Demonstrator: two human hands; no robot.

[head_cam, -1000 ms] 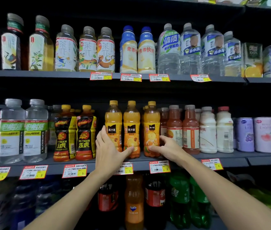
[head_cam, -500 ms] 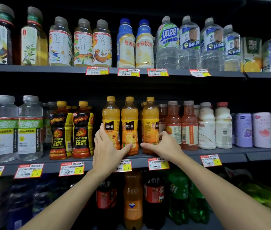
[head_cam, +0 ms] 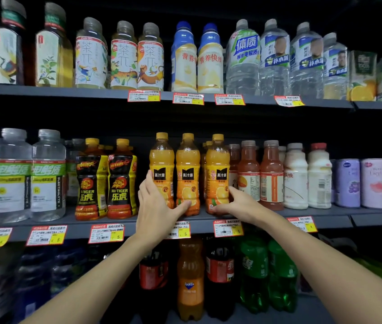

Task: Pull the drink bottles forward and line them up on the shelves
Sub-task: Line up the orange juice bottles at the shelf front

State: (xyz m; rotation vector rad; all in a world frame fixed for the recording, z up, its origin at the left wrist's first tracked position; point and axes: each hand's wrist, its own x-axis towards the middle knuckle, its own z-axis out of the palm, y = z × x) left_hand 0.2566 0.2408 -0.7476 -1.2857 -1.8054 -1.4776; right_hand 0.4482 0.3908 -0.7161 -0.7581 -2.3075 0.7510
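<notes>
Three orange juice bottles with yellow caps stand at the front of the middle shelf [head_cam: 339, 212]. My left hand [head_cam: 156, 206] wraps the left juice bottle [head_cam: 162, 160] from its left side, and its thumb reaches across to the base of the middle juice bottle [head_cam: 187, 164]. My right hand [head_cam: 240, 204] grips the lower part of the right juice bottle [head_cam: 217, 164], thumb in front and fingers round its right side. All three black logo labels face forward. More yellow caps show behind them.
Black-and-yellow Hi-Tiger bottles [head_cam: 105, 181] stand close on the left and red-brown juice bottles [head_cam: 259, 176] close on the right. Tea and water bottles fill the top shelf [head_cam: 105, 92]. Soda bottles such as a Fanta [head_cam: 190, 277] stand below. Price tags [head_cam: 227, 228] line the shelf edges.
The right juice bottle has turned in my right hand so its black logo now faces forward. My left hand has stayed round the left bottle.
</notes>
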